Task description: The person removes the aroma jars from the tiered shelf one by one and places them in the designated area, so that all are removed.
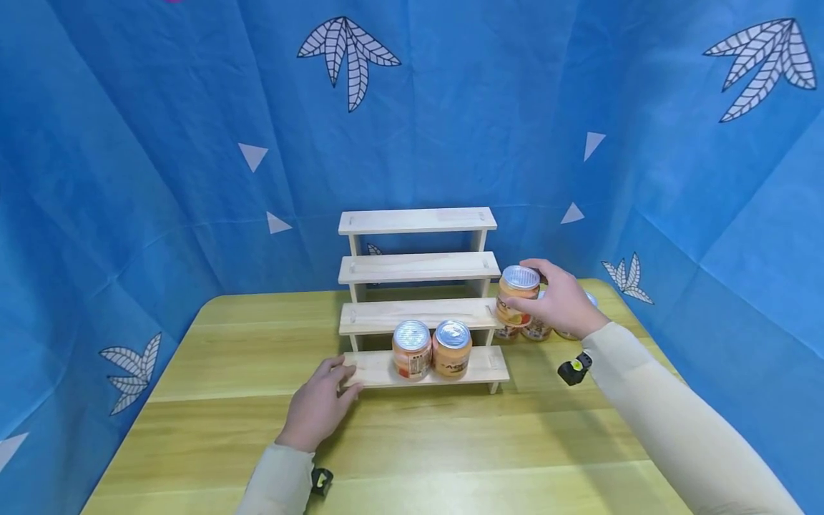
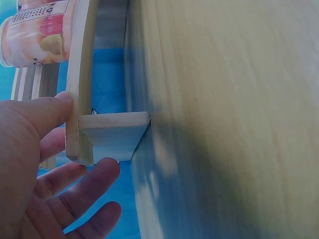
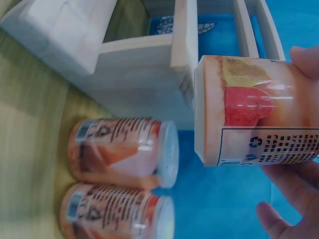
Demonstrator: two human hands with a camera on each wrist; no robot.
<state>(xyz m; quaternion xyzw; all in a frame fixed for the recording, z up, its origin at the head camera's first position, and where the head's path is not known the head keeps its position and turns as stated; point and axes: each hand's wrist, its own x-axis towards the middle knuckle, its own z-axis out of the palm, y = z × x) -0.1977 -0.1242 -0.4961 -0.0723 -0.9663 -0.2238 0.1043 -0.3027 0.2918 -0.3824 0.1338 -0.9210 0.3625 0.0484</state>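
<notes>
Surface: yellow-green wooden table point(image 1: 450, 443), plank grain running left-right. Blue fabric backdrop point(image 1: 161, 143) wraps the far side and both flanks, printed with white leaf motifs and small pale triangles.

Four-step wooden rack point(image 1: 418, 266) stands mid-table, lowest step nearest. Two cans on the bottom step point(image 1: 370, 368), touching side by side: left can point(image 1: 411, 350), right can point(image 1: 452, 348). Both upright, silver lids, orange labels.

Right hand point(image 1: 561, 300) grips a third can, the held can point(image 1: 518, 295), fingers curled round its side, at the rack's right end, about level with the second step. Upright in the head view. It is lifted off the table, clear of the rack.

More cans, the spare cans point(image 1: 537, 329), stand on the table just right of the rack, partly hidden behind the right hand. The right wrist view shows two of them next to each other.

Left hand point(image 1: 318, 408) rests at the left end of the bottom step, thumb on the board edge, fingers loosely spread and holding nothing.

Labels: held can in the right wrist view shows a fruit picture, a recycling symbol and a block of fine print. Fine print unreadable. Spare cans carry barcodes. No brand name legible in any view.

Small black-yellow gadget point(image 1: 573, 370) at the right wrist, another at the left wrist point(image 1: 320, 481). Pale beige sleeves on both arms.
</notes>
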